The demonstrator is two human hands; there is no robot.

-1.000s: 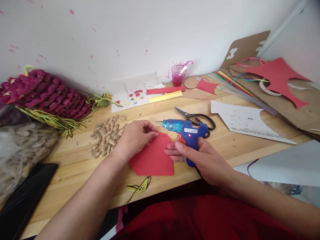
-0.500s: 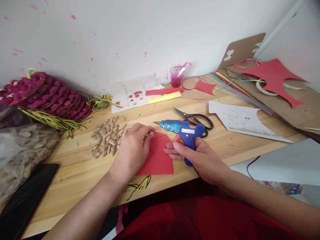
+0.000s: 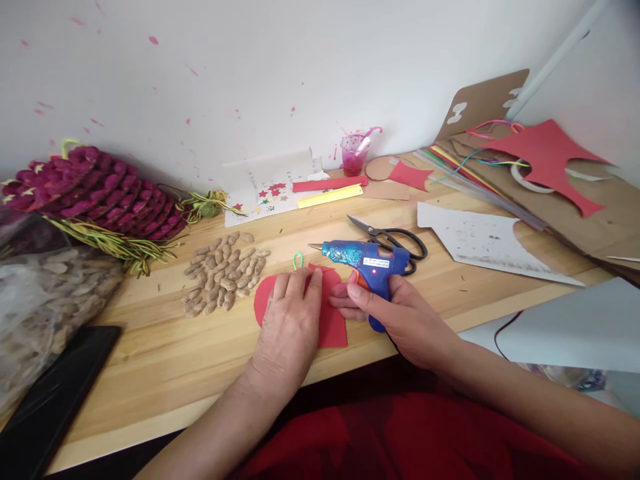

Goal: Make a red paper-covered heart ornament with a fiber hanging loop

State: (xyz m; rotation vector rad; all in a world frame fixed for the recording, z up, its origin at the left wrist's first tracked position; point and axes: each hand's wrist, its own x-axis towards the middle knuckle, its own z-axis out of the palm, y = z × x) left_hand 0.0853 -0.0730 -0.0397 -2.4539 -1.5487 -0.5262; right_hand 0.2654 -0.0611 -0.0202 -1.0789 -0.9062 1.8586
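Observation:
My left hand lies palm down on a red paper piece, its fingers stretched out and holding nothing that shows. A rounded red edge sticks out to the left of that hand, and a small green cord loop shows just beyond the fingertips. In my right hand is a blue hot glue gun, gripped by its handle, with the nozzle pointing left above the table. A small red light glows on its side. My left palm hides the middle of the paper.
Loose peanuts lie left of the paper. Black scissors rest behind the glue gun. A yellow strip, a cup of pink liquid and a purple peanut-covered craft stand farther back. Cardboard fills the right side.
My left hand has moved right and flattened onto the red paper. The rounded edge and green loop now show, and the yellow-green strings near the table's front edge are out of sight. The glue gun stays put.

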